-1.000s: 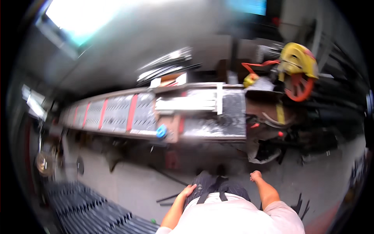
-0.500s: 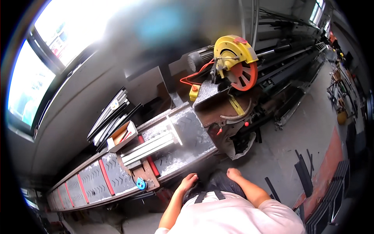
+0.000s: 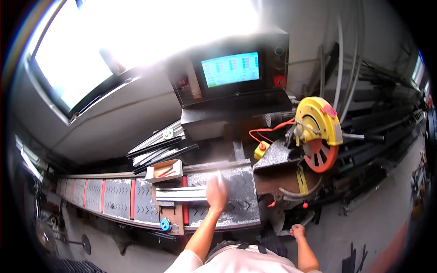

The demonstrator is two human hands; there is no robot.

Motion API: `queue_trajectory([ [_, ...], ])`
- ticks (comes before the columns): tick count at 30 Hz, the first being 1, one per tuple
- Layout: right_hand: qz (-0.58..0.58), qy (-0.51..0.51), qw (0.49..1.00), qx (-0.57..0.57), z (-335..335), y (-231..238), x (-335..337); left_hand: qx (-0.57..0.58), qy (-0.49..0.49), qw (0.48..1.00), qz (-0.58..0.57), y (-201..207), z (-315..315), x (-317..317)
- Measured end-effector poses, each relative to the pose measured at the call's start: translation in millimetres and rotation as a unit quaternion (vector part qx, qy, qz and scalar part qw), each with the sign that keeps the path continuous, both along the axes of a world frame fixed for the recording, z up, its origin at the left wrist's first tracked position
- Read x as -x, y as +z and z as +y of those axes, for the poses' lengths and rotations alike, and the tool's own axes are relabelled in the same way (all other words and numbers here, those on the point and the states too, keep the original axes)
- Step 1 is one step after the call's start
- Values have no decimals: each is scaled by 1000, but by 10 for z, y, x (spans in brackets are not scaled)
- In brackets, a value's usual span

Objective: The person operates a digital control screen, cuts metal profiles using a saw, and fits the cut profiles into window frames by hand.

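My left hand (image 3: 216, 194) is over the right end of silvery-white metal profiles (image 3: 181, 194) lying on the conveyor-like bench. Motion blurs its fingers, so I cannot tell whether it grips them. A pale crosspiece (image 3: 220, 177) shows just beyond the fingers, partly covered by the hand. Off the bench's near right corner, my right hand (image 3: 297, 230) hangs with fingers curled in and nothing visible in it. Left of the profiles' far side sits an open cardboard box (image 3: 157, 173) with red-handled items inside. A blue round device (image 3: 165, 224) is fixed at the bench's near edge.
A yellow cut-off saw (image 3: 314, 120) with an orange wheel guard stands right of the bench (image 3: 241, 207). Behind are a lit screen (image 3: 230, 69) in a dark cabinet and stacked metal strips (image 3: 159, 144). Dark bars (image 3: 353, 259) lie on the floor at right.
My left hand has moved up from beside my body onto the profiles. My view has turned left and up, bringing the screen into sight. The right hand stays low.
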State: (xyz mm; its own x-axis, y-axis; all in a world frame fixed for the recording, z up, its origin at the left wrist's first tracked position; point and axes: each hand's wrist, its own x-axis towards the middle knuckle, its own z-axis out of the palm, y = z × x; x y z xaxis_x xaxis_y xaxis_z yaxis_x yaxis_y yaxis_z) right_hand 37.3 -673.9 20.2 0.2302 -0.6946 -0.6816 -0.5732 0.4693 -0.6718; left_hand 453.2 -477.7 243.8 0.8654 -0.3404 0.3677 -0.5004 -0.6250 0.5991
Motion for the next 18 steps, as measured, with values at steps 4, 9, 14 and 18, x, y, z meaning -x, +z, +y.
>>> queue_trajectory([
  [4, 66, 121, 953, 271, -1193, 57, -115, -165, 95, 981, -50, -475, -417, -240],
  [9, 159, 232, 822, 496, -2397, 643, -702, -196, 71, 973, 96, -537, -484, -294],
  [14, -10, 262, 484, 835, -2569, 1951, -1771, -193, 109, 969, 107, -552, -480, -253],
  [18, -58, 180, 317, 929, -2643, 2074, -2056, -230, 81, 969, 36, -675, -521, -271],
])
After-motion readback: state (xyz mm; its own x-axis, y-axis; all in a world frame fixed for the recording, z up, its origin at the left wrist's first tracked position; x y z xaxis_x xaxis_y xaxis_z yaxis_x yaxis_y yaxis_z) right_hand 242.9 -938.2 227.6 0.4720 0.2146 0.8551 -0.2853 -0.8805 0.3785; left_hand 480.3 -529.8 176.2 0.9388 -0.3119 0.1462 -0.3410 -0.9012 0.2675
